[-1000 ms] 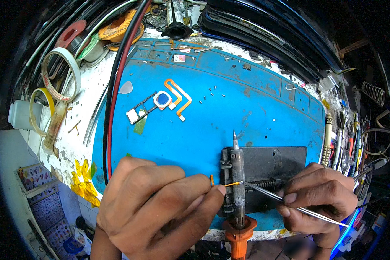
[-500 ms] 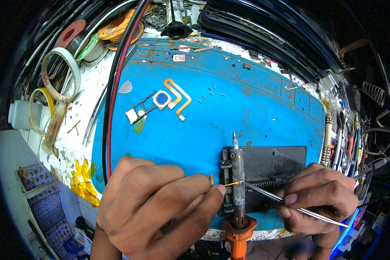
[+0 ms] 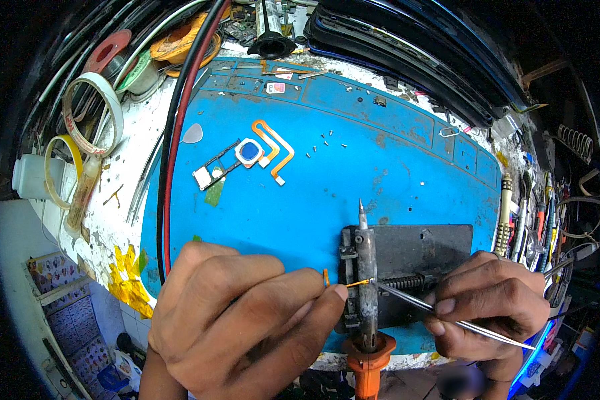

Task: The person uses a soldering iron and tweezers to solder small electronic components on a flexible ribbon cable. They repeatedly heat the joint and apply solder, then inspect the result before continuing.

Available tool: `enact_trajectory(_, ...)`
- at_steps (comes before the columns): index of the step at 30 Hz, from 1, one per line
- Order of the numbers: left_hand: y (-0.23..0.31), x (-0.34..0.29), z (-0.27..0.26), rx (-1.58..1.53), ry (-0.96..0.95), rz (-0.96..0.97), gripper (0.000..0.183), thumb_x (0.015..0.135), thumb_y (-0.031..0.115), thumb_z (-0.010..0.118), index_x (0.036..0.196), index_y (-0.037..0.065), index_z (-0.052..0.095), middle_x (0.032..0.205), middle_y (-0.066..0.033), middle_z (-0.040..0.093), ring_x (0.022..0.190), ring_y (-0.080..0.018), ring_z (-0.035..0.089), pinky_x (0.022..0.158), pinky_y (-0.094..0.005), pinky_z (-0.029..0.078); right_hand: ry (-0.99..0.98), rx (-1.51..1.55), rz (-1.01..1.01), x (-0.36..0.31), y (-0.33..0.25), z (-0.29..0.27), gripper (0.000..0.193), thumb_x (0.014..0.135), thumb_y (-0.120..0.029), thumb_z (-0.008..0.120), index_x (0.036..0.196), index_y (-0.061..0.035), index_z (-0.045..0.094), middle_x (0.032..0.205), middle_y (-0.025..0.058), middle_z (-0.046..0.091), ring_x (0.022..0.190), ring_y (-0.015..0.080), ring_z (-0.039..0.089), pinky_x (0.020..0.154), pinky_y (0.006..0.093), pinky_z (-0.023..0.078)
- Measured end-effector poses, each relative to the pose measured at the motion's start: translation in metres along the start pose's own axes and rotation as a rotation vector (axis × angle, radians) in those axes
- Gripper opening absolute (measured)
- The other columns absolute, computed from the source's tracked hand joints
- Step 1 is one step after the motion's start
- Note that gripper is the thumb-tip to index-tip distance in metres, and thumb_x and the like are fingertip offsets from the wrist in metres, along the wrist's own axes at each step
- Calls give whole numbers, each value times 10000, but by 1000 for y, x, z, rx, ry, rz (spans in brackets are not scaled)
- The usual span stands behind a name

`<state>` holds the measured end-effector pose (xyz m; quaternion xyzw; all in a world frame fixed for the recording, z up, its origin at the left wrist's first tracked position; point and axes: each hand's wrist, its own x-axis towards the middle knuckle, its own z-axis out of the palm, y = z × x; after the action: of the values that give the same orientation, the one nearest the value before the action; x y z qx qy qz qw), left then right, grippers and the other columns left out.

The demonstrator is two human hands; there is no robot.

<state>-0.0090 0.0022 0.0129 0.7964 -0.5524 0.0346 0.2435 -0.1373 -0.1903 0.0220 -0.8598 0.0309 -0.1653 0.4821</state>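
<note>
Between thumb and fingertips, my left hand [image 3: 247,320] pinches a thin orange flex cable [image 3: 359,283]. The cable's free end lies across the metal barrel of a soldering iron [image 3: 367,267], whose orange handle points toward me and tip points away. My right hand [image 3: 493,303] grips silver tweezers [image 3: 460,323], with their points at the cable's end on the barrel. Under the iron is a black clamp holder [image 3: 440,250] with a spring rod. Farther off lies a fingerprint-button part [image 3: 249,153] with an orange flex, beside a small SIM-tray-like frame [image 3: 213,170].
A blue work mat [image 3: 280,213] covers the bench. Several tiny screws [image 3: 325,137] and a grey pick [image 3: 193,134] lie on it. Black and red cables [image 3: 173,147] cross at left, near tape rolls [image 3: 93,115]. Stacked dark panels [image 3: 407,53] stand at the back; tools line the right edge.
Almost nothing differs. The tweezers and my right hand have shifted very slightly at the cable's end; my left hand holds its place.
</note>
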Motion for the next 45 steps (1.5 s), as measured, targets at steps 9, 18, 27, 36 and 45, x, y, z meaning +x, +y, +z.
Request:
enact_trajectory(9,1,0,-3,-12,-44,-19,376,626,125,713,980,251,721,905,54,591,843,-178,506,717,-369,438,14,22,-15,0,1,-1,189,673,-9,791,774,-33,633,720,94,656,642,205,668,571,278,519)
enact_trajectory(18,1,0,-5,2,-63,-15,401,620,118,709,996,259,719,909,52,588,856,-187,508,718,-371,437,-2,1,2,1,0,0,205,666,-15,804,788,-28,640,740,95,663,655,209,674,581,284,518)
enact_trajectory(27,0,0,-3,2,-36,-4,368,620,126,718,965,251,731,886,56,596,842,-183,509,701,-364,428,5,6,16,1,-1,0,200,665,-13,804,781,-29,641,742,99,666,662,212,677,580,283,520)
enact_trajectory(36,1,0,-4,-1,-47,-20,373,624,126,715,973,256,730,889,55,597,845,-185,513,712,-368,432,3,-4,10,1,0,0,199,670,-15,802,784,-33,639,741,94,664,664,212,677,582,284,520)
enact_trajectory(45,1,0,-4,-9,-51,-13,392,618,132,705,991,250,720,901,52,593,847,-186,514,717,-369,436,-18,1,11,1,0,-1,207,666,-15,806,790,-35,641,738,97,664,671,210,681,584,284,521)
